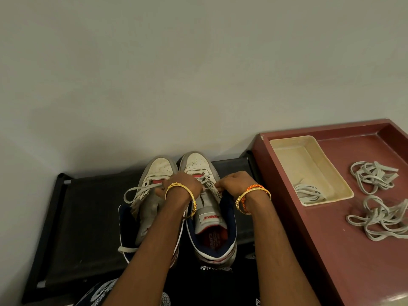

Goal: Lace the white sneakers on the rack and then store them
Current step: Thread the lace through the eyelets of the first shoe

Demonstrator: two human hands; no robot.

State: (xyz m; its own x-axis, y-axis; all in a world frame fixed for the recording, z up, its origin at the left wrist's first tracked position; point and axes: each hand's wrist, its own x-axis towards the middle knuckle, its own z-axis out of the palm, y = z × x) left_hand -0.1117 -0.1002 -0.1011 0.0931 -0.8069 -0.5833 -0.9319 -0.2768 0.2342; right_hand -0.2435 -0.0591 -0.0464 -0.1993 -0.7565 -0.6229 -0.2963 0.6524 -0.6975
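Maroon tray [353, 272] holding cream tub [293, 160] of laces [308, 192], both grips, left hand [187, 184], right hand [235, 184], pinching sneaker lace [208, 184]

black rack [84, 217], white sneakers [198, 164] on it

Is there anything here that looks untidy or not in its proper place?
Yes. Two tangled bundles of laces lie loose on the red tray, outside the cream bin. Only one bundle sits inside the bin.
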